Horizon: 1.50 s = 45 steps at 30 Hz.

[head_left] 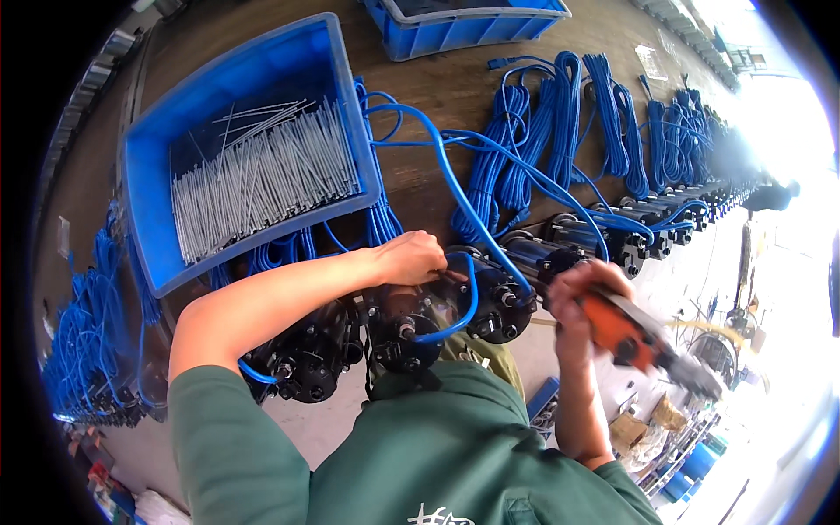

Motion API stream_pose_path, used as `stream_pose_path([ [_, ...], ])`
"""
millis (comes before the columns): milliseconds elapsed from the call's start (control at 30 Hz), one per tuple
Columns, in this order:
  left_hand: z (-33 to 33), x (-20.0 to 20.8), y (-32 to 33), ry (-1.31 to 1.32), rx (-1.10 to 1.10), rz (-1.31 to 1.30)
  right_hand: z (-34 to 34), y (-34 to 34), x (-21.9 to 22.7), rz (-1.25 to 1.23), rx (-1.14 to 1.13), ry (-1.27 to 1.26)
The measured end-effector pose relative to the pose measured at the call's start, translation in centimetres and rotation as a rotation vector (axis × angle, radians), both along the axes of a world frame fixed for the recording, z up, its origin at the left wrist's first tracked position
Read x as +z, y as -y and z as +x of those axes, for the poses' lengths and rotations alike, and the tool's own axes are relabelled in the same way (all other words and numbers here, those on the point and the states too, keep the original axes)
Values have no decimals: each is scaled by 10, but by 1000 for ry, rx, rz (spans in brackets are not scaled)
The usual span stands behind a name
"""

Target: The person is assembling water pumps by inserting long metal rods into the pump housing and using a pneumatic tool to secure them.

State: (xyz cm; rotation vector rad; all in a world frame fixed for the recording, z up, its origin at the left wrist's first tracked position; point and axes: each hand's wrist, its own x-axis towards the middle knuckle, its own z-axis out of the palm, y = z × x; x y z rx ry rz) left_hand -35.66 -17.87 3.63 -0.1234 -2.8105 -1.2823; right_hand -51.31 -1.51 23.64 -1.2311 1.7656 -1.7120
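Observation:
My left hand (411,259) is closed, fingers curled, just above a black-ended cylindrical unit (404,350) at the table's near edge. Whatever those fingers grip is hidden from view. A blue cable (473,297) loops from that unit's end fitting up beside the hand. My right hand (588,293) is wrapped round an orange and black power tool (617,331), blurred by motion, held out to the right, apart from the units. Between my hands another black-ended unit (499,319) has a blue cable running from its fitting.
A blue bin (144,192) of thin metal rods (267,184) stands tilted at the left. Another blue bin (477,35) is at the back. Coiled blue cables (494,166) lie along the wooden table (420,83). More black-ended units (630,254) line its edge.

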Motion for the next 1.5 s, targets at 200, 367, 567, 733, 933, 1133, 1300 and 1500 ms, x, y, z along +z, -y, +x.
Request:
stream_pose_path([
  [200,4,-16,-8,-160,122,88,32,-16,65,-93,273,13],
  [367,2,-10,-4,-106,55,8,43,7,19,-24,392,-132],
  [567,3,-7,-6,-162,74,-29,41,22,-12,-54,448,-154],
  [733,3,-4,-5,-103,66,-30,42,20,-23,-24,392,-140],
  [933,4,14,4,-32,65,-166,26,32,-22,-58,595,-269],
  [1133,39,189,29,528,359,-401,31,32,-27,31,496,107],
  [1300,41,240,-97,-625,1270,-271,14,2,49,-181,645,42],
  [1500,-62,121,-288,-934,1821,1202,-43,-63,82,-409,815,113],
])
